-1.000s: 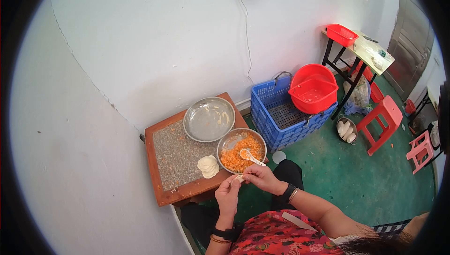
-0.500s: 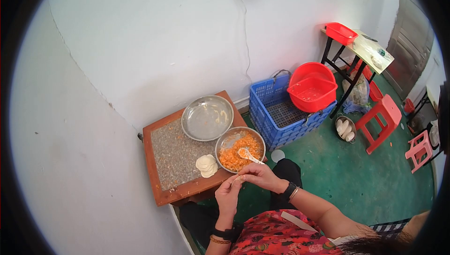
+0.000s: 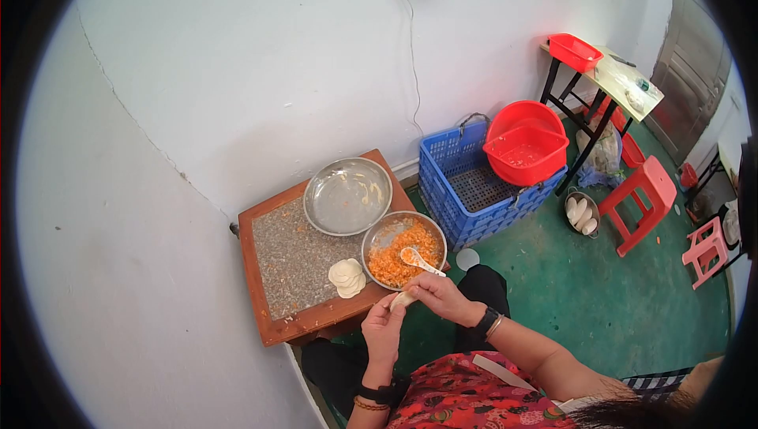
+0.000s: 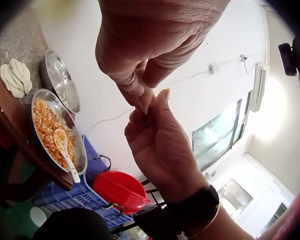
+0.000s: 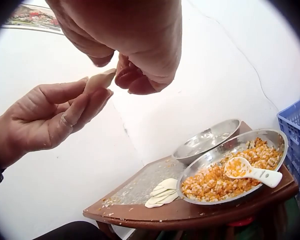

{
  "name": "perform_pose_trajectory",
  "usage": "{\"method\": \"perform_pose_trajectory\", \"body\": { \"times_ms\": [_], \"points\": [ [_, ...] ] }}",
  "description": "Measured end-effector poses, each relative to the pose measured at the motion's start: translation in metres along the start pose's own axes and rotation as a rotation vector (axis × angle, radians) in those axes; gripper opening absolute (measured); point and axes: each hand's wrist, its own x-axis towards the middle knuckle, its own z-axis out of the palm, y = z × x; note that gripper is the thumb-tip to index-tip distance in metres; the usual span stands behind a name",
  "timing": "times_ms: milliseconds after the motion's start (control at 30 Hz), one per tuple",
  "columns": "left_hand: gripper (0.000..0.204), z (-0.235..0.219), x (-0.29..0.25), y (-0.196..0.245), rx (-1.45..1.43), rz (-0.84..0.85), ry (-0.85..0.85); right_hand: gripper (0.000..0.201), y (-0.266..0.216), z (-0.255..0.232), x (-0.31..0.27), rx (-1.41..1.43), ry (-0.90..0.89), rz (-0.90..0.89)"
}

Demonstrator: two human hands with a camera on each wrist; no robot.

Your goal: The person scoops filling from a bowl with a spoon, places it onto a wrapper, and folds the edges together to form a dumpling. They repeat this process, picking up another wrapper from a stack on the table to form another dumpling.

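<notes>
A small pale dumpling (image 5: 97, 82) is held up between the two hands, in front of the table's near edge. My left hand (image 3: 383, 330) pinches its body between thumb and fingers, clearest in the right wrist view. My right hand (image 3: 442, 299) has its curled fingers at the dumpling's other end, pinching the tip of the dough. In the left wrist view the fingers hide most of the dumpling. Nearby on the table lies a stack of round dough wrappers (image 3: 347, 277). Beside it a steel bowl (image 3: 369, 241) holds orange, chopped filling (image 3: 395, 263) and a white spoon (image 3: 418, 259).
An emptied-looking steel basin (image 3: 347, 192) sits behind the bowl on the wood-framed table (image 3: 272, 334). To the right stand a blue crate (image 3: 466, 220) with red basins (image 3: 525, 149) on it, a red stool (image 3: 651, 192) and a pot of white radish-like pieces (image 3: 583, 216).
The hands stay in nearly the same place. More of the dumpling shows between the fingers now, and the right fingers have shifted slightly along its edge.
</notes>
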Motion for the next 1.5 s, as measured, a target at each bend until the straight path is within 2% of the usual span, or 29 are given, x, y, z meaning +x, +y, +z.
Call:
{"method": "perform_pose_trajectory", "body": {
  "times_ms": [133,233,333,633,733,833,933,1033,1133,1233,1333,1500],
  "points": [
    [0.028,0.005,0.000,0.008,-0.047,0.006,-0.039,0.020,-0.010,-0.008,0.005,-0.025,-0.055,0.004],
    [0.028,0.008,-0.001,0.009,-0.042,-0.003,-0.056,0.018,-0.009,-0.008,0.008,0.018,-0.067,-0.112],
    [0.031,0.005,0.001,0.003,-0.049,0.001,-0.040,0.015,-0.009,-0.010,0.006,0.022,-0.110,-0.043],
    [0.032,0.002,0.000,0.002,-0.081,-0.049,-0.085,0.013,0.001,-0.001,-0.001,-0.032,-0.006,-0.012],
    [0.030,0.005,-0.001,0.007,-0.087,-0.019,-0.071,0.016,-0.002,-0.002,0.001,-0.020,-0.021,-0.041],
    [0.031,0.005,-0.002,0.009,-0.070,-0.024,-0.051,0.018,-0.012,-0.007,0.004,0.010,-0.066,0.027],
    [0.028,0.006,-0.001,0.008,-0.047,0.010,-0.042,0.020,-0.011,-0.006,0.008,-0.005,-0.059,-0.158],
    [0.026,0.002,-0.002,0.004,0.015,0.020,-0.048,0.017,-0.008,-0.007,0.009,-0.015,-0.119,-0.102],
    [0.025,0.005,-0.004,0.004,-0.068,0.011,-0.067,0.013,-0.011,-0.006,0.008,-0.012,-0.092,0.000],
    [0.028,0.012,-0.006,0.007,-0.158,0.045,0.015,0.012,-0.010,-0.003,0.008,-0.025,-0.035,-0.058],
    [0.032,0.005,-0.002,0.001,-0.143,0.013,-0.021,0.013,-0.009,0.001,0.003,0.015,-0.017,-0.015],
    [0.037,0.004,-0.002,0.002,-0.098,0.051,0.005,0.020,-0.015,-0.002,0.003,0.008,-0.079,-0.053]
  ]
}}
